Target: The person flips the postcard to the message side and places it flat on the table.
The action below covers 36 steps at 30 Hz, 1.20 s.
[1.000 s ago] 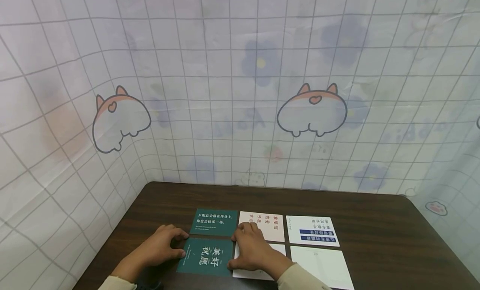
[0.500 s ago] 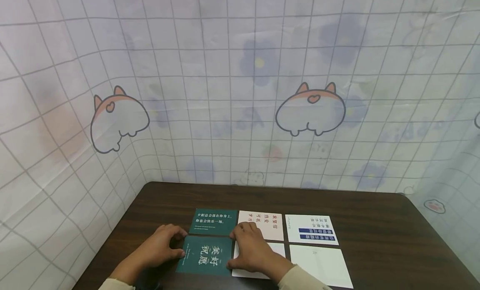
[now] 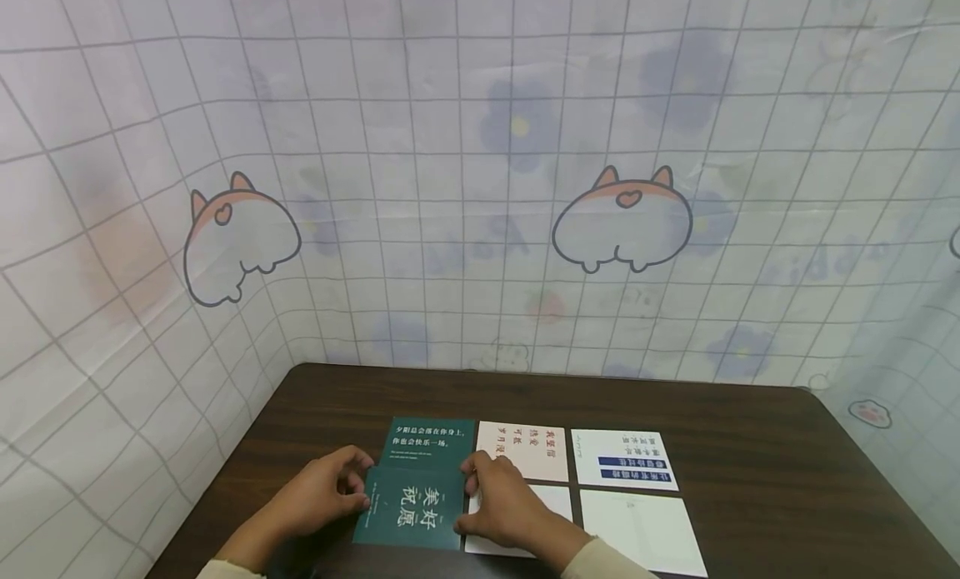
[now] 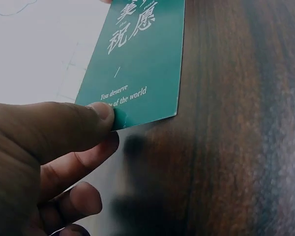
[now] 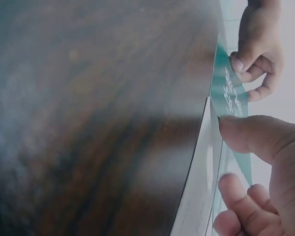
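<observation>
Head view: the left side of a dark green rectangular card with large white characters (image 3: 408, 512) is held by the left hand (image 3: 322, 491), and its right side by the right hand (image 3: 502, 500). In the left wrist view, a corner of this card is seen pinched, the thumb laid on top over small white English print and the forefinger set beneath; the other fingers are bent. In the right wrist view, the card's edge is touched by the right thumb tip, and the fingers are curled. Cream sleeves (image 3: 607, 560) are worn on both arms.

The held card is placed at the near left of a block of six cards, directly in front of a dark green card with two lines of white characters (image 3: 431, 441); whether the two are touching or overlapped cannot be told. Just to its right, a white rectangular card (image 3: 555, 500) is partly hidden by the right hand. Behind that, a pale pink card with red characters (image 3: 528, 447) is laid flat. Farther right, a white card with dark blue bands (image 3: 626, 458) is set behind a nearly plain white card (image 3: 641, 529).

All are supported by a dark brown wood-grained table (image 3: 787, 462), backed by a creased white sheet with a grey grid (image 3: 450, 187), on which cartoon animal rumps and blue flowers are printed
</observation>
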Each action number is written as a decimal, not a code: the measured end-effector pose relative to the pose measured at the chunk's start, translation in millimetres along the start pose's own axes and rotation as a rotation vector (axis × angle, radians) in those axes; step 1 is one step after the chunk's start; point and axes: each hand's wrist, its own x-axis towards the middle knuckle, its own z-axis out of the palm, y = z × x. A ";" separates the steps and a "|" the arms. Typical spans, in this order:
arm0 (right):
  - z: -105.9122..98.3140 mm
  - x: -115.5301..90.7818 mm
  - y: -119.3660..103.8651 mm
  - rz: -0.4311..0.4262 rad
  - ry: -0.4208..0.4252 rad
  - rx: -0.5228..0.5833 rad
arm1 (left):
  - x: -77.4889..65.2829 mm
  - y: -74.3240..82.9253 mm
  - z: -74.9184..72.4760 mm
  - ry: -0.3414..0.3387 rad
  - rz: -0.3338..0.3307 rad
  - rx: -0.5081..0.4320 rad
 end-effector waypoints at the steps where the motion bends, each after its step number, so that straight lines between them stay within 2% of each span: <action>1: -0.2 -0.1 0.0 0.002 -0.004 0.022 | 0.0 0.3 -0.1 0.001 -0.001 -0.008; 8: -0.7 0.2 0.5 0.038 0.009 0.186 | 1.0 -0.5 0.7 0.007 0.004 -0.059; 20: -5.7 -1.3 0.7 0.153 -0.018 0.352 | 0.4 2.1 -2.3 0.027 -0.023 -0.198; 28: -9.0 -1.1 -0.5 0.141 -0.017 0.406 | -0.5 0.6 -4.6 0.029 0.012 -0.161; 36: -10.3 -1.9 -3.4 0.131 0.001 0.388 | -2.3 5.7 -5.2 0.050 -0.002 -0.147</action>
